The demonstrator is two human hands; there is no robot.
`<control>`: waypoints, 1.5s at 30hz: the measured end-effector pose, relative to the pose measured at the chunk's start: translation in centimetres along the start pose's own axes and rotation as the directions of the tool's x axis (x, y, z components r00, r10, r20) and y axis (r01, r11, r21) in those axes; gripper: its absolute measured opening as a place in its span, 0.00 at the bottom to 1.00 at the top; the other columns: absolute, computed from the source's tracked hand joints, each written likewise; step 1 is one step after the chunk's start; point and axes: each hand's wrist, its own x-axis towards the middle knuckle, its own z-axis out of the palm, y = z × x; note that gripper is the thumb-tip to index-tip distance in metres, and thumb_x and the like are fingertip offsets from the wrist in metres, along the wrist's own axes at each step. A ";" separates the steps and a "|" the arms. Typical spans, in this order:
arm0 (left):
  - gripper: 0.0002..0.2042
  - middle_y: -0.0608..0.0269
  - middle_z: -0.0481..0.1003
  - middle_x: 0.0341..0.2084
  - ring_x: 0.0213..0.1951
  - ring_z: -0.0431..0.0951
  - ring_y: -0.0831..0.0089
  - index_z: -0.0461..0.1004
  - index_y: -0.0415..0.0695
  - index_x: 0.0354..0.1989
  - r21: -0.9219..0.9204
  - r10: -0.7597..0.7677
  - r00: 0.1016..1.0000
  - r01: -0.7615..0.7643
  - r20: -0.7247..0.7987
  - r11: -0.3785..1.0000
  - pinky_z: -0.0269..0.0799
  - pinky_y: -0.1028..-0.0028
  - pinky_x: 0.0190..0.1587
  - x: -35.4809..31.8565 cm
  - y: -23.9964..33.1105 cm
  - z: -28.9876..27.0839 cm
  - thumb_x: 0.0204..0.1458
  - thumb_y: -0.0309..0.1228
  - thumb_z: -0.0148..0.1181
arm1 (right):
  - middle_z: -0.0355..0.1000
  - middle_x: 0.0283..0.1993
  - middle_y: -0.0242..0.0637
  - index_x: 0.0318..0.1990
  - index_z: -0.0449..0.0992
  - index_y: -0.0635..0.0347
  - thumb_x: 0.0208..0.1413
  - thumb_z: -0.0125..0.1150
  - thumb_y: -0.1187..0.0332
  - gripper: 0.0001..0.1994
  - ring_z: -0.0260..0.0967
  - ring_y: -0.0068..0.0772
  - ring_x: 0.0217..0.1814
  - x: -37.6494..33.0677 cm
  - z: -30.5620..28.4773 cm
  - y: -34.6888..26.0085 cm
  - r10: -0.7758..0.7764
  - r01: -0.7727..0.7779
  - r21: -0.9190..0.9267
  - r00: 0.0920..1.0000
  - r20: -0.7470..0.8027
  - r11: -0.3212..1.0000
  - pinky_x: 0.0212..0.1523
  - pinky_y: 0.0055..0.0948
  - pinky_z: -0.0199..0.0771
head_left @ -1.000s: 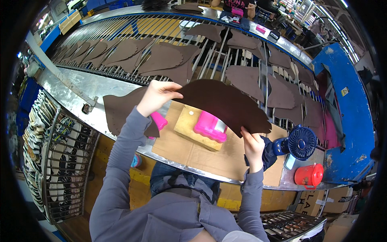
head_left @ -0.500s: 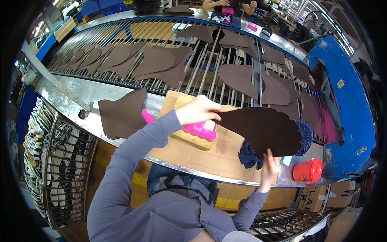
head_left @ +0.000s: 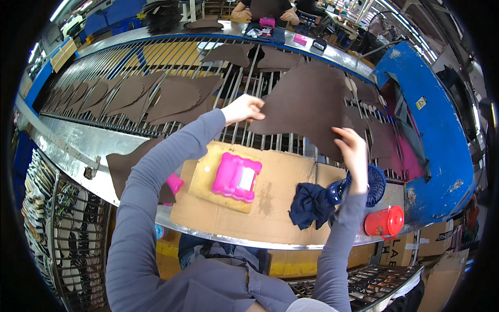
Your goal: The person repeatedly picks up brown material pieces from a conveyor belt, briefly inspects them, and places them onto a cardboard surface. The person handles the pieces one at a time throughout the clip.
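Over the bar conveyor [head_left: 240,136], both of my hands hold up a large dark brown cut sheet piece [head_left: 306,99]. My left hand [head_left: 243,110] pinches its near left corner. At its right edge, my right hand [head_left: 353,151] is closed with thumb and fingers about the rim. More brown pieces [head_left: 174,96] lie overlapping on the conveyor bars. Below my hands, a bright pink block-shaped thing [head_left: 235,177] with a white label rests on a yellowish board [head_left: 202,179] over flattened cardboard [head_left: 275,208]. Another brown piece [head_left: 125,169] lies left of it, partly behind my left arm.
On the right of the table are a dark blue cloth [head_left: 309,203], a small blue fan [head_left: 375,184] and a red lidded pail [head_left: 384,222]. Beyond stands a blue machine housing [head_left: 442,135]. A wire cart with soles [head_left: 78,223] is at left. Across the conveyor, a person's hands [head_left: 287,16] show.
The brown piece and both hands have moved forward, from above the cardboard to over the conveyor. The pink block, board and cloth are now uncovered. My view has shifted slightly.
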 end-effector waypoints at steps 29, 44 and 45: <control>0.32 0.48 0.73 0.51 0.53 0.73 0.61 0.65 0.40 0.61 0.120 -0.099 0.402 0.485 -0.910 0.867 0.68 0.66 0.55 -36.3 -12.4 -12.5 0.48 0.38 0.66 | 0.73 0.49 0.47 0.46 0.76 0.70 0.53 0.55 0.80 0.12 0.70 0.41 0.53 -6.8 3.0 -4.5 0.012 -0.011 -0.006 0.996 0.090 1.000 0.55 0.34 0.66; 0.22 0.58 0.78 0.37 0.35 0.78 0.66 0.71 0.38 0.49 -0.237 -0.348 0.245 0.389 -0.905 0.890 0.74 0.70 0.38 -41.8 -20.0 -7.9 0.45 0.28 0.68 | 0.68 0.57 0.48 0.44 0.77 0.69 0.51 0.58 0.80 0.12 0.69 0.43 0.57 -11.9 6.2 -13.0 -0.064 0.060 0.029 0.982 0.175 0.998 0.55 0.33 0.68; 0.17 0.63 0.77 0.39 0.36 0.77 0.76 0.74 0.41 0.47 -0.351 -0.333 0.235 -0.037 -0.913 0.936 0.72 0.75 0.35 -41.0 -16.8 -7.2 0.48 0.26 0.65 | 0.68 0.57 0.48 0.45 0.78 0.67 0.50 0.58 0.81 0.13 0.70 0.41 0.56 -11.9 6.3 -14.1 -0.048 0.039 0.047 0.978 0.204 0.998 0.52 0.32 0.69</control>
